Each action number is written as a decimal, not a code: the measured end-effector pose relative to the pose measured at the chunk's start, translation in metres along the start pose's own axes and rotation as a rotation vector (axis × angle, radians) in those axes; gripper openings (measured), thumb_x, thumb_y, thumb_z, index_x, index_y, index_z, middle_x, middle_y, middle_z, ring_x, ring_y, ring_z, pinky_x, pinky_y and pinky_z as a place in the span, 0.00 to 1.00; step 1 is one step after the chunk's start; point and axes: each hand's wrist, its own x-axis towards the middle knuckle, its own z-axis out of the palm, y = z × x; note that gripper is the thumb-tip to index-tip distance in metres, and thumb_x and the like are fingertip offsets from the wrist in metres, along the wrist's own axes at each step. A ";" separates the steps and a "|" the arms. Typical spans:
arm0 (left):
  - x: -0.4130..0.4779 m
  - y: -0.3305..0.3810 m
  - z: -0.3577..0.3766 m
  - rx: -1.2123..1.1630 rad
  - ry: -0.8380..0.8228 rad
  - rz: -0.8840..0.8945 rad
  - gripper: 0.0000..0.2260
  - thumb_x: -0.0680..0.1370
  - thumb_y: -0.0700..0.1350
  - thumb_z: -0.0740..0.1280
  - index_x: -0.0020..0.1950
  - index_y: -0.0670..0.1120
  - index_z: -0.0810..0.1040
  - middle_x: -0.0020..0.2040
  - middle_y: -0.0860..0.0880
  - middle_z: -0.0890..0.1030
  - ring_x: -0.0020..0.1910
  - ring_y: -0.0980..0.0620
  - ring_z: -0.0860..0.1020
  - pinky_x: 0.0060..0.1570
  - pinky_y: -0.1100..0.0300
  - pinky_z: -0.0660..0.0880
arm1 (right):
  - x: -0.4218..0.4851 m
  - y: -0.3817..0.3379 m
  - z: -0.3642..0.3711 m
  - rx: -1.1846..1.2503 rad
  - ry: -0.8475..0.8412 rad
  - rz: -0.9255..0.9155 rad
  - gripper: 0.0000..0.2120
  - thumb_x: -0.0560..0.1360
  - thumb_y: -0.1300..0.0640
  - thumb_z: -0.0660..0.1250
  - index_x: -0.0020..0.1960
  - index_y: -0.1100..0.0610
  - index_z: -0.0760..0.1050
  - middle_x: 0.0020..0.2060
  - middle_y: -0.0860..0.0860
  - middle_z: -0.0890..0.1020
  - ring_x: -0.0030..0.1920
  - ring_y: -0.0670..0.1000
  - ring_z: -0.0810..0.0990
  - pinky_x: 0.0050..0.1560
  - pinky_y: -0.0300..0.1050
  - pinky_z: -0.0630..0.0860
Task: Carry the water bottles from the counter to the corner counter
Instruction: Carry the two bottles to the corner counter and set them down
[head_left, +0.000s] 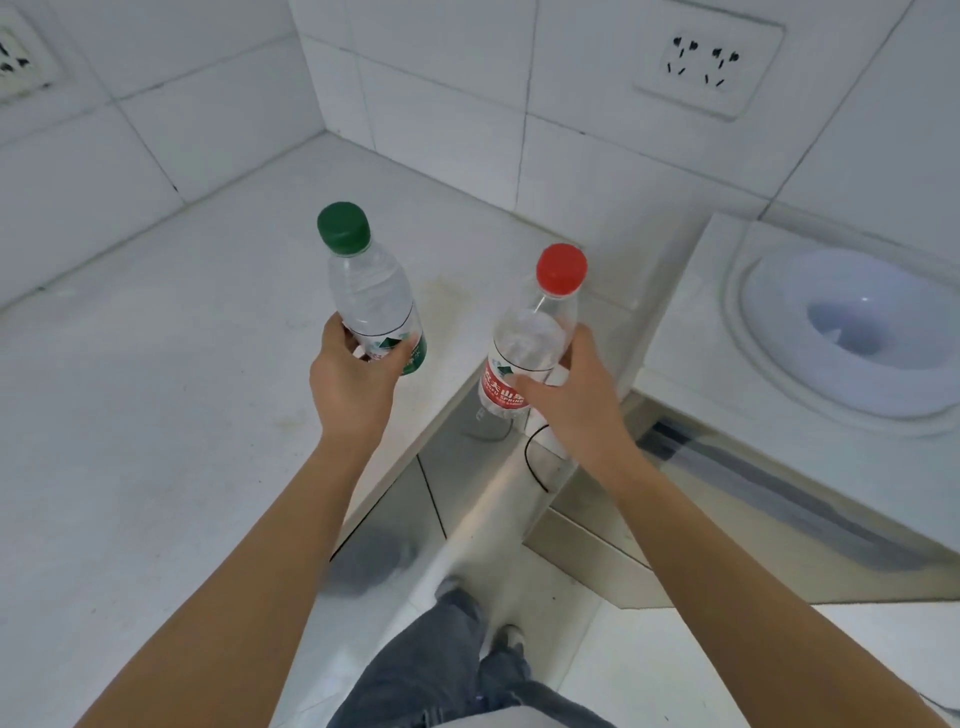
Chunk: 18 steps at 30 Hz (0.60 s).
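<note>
My left hand (350, 382) grips a clear water bottle with a green cap and green label (371, 291), held upright above the white corner counter (156, 364). My right hand (571, 400) grips a clear water bottle with a red cap and red label (540, 332), held in the air just past the counter's right edge, tilted slightly. Both bottles are lifted, neither touching the counter surface. Both forearms reach in from the bottom of the view.
White tiled walls meet in a corner behind the counter, with a wall socket (706, 65) at upper right and another (21, 57) at upper left. A white water dispenser top with a round basin (852, 332) stands at right. A black cable (532, 462) hangs between them.
</note>
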 end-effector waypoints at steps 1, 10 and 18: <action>0.006 0.000 0.000 0.008 0.015 -0.006 0.27 0.68 0.50 0.75 0.64 0.46 0.72 0.52 0.55 0.77 0.50 0.57 0.76 0.47 0.65 0.71 | 0.008 -0.002 0.003 -0.008 -0.006 0.000 0.28 0.66 0.56 0.73 0.61 0.51 0.63 0.49 0.39 0.75 0.47 0.36 0.74 0.37 0.24 0.71; 0.084 -0.010 0.011 0.033 0.089 -0.040 0.25 0.68 0.49 0.75 0.62 0.46 0.72 0.48 0.56 0.76 0.45 0.57 0.76 0.39 0.70 0.69 | 0.095 -0.013 0.038 -0.021 -0.028 -0.006 0.30 0.66 0.56 0.73 0.64 0.52 0.62 0.51 0.44 0.73 0.48 0.43 0.73 0.38 0.26 0.68; 0.151 -0.011 0.030 0.056 0.069 -0.068 0.25 0.68 0.50 0.75 0.63 0.46 0.72 0.48 0.57 0.76 0.44 0.58 0.75 0.38 0.73 0.67 | 0.165 -0.021 0.061 -0.042 -0.008 0.010 0.29 0.67 0.55 0.73 0.63 0.52 0.62 0.52 0.46 0.72 0.52 0.47 0.73 0.40 0.29 0.66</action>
